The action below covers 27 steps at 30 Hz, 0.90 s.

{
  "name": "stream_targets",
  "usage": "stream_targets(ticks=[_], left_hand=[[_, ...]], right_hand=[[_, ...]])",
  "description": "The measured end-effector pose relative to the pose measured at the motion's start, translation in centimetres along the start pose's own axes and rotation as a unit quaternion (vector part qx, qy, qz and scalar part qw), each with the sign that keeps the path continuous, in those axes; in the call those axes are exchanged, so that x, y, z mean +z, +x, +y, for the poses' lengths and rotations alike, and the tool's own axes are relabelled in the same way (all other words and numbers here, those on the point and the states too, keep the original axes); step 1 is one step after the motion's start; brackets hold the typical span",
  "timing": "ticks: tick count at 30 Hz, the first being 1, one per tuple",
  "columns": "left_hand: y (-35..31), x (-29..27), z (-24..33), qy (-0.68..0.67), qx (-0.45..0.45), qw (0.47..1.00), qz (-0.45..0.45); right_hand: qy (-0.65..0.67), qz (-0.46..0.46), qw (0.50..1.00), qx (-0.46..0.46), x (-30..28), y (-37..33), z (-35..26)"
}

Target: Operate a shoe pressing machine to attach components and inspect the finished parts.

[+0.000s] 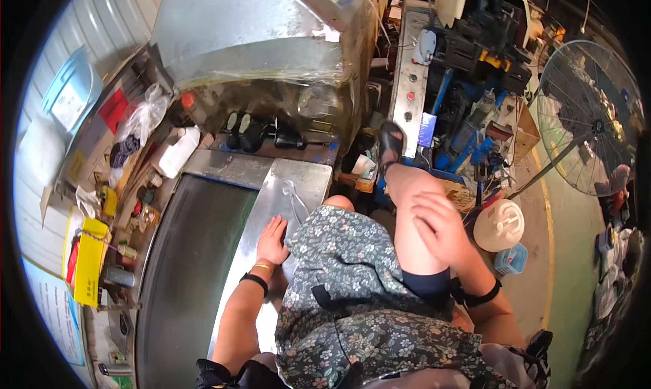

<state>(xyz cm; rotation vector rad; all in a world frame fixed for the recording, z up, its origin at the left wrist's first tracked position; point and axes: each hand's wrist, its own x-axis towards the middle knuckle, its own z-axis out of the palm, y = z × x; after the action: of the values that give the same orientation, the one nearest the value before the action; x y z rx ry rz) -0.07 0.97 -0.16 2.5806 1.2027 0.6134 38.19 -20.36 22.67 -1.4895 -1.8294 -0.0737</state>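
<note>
Bare metal forms the surface on which a silver hand tool lies flat; it may be pliers or a spanner, too small here to be certain. Its long axis runs away from you, far end leaning slightly left. Your left hand is nearer: palm down on the same surface, grip spread flat, nothing visible in it. The tool lies just ahead and right of that grip, apparently untouched. Your right hand, well apart, rests empty-looking, fingers loosely spread, on your right leg.
</note>
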Motion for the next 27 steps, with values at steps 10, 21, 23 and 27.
stream_targets(ticks=[10,21,23,27], left_hand=[[11.4,-2.4,-0.3,-0.041,0.009,0.994,0.101],[33.0,4.9,-4.0,0.315,-0.038,0.934,-0.165],[34.5,6.2,-5.1,0.396,-0.035,0.895,-0.201],[36.2,8.6,-7.5,0.43,-0.003,0.884,-0.187]], right_hand=[[0.008,-0.046,0.999,-0.006,4.2,-1.4,2.4],[0.131,-0.154,0.979,-0.037,6.1,-1.4,5.3],[0.14,-0.15,0.978,-0.03,6.0,-1.7,5.7],[0.134,-0.108,0.985,-0.02,5.7,-2.0,6.3]])
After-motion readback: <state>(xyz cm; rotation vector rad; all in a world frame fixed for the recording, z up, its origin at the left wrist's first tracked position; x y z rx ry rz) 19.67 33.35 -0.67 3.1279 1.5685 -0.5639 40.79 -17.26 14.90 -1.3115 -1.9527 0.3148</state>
